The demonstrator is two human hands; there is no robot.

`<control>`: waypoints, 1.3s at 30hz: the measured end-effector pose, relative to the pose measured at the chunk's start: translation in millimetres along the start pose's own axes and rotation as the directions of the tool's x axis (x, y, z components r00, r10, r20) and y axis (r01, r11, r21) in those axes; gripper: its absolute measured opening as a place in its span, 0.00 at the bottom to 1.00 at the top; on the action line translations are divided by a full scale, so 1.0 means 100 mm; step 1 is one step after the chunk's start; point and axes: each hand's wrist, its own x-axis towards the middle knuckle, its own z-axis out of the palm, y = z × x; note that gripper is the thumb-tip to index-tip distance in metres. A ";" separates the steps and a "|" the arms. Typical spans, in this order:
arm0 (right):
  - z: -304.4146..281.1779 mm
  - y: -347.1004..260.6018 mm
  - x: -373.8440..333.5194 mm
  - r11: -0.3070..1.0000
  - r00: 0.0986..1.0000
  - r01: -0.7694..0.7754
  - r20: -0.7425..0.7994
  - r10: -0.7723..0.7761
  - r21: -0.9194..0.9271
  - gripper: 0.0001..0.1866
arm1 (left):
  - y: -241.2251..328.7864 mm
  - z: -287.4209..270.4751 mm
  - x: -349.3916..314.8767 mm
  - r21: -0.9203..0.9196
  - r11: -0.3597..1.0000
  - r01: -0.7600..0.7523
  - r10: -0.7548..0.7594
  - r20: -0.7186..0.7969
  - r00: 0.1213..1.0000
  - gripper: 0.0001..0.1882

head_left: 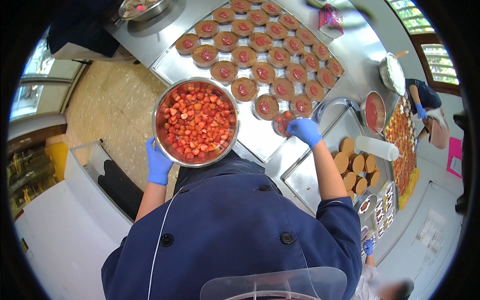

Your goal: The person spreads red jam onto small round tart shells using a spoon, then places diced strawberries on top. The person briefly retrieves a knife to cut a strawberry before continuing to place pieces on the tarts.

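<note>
We see a steel bowl (236,102) full of cut strawberries (200,125), bright red and glossy, some showing paler cut faces. It is at the near left edge of the bench (190,10), in front of the person's body, its rim overlapping our view of the metal tray (171,65). Its mouth faces up toward us; being round, it has no clear long axis. The gloved left hand (159,161) grips the bowl's lower left side (its fingertips are partly hidden). The gloved right hand (305,131), fingers bent inward, is at a clear-sided round piece (281,125) with red inside; we cannot tell whether it grips anything. Brown cakes (243,56), each topped with a red dab, stand in slanting rows on the tray. A white squeeze bottle (375,147) lies nearby, nozzle toward the right.
</note>
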 end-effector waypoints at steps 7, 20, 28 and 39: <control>-0.18 -0.36 -0.12 0.985 0.975 -0.062 -0.222 0.025 -0.162 0.05 | 0.12 0.07 0.05 -0.672 0.692 0.264 -0.260 0.110 0.959 0.28; 0.35 -2.98 0.79 0.909 0.906 0.399 -0.203 -0.370 0.122 0.09 | 0.29 0.18 0.01 -0.671 0.715 0.199 -0.204 0.073 0.976 0.26; 0.55 -3.17 1.25 0.897 0.851 0.441 -0.300 -0.432 -0.039 0.11 | 0.20 0.15 0.02 -0.662 0.729 0.176 -0.203 0.036 0.978 0.25; 0.28 -3.11 1.19 0.912 0.902 0.411 -0.145 -0.406 -0.002 0.10 | 0.17 0.17 0.02 -0.612 0.783 0.110 -0.137 0.003 0.991 0.22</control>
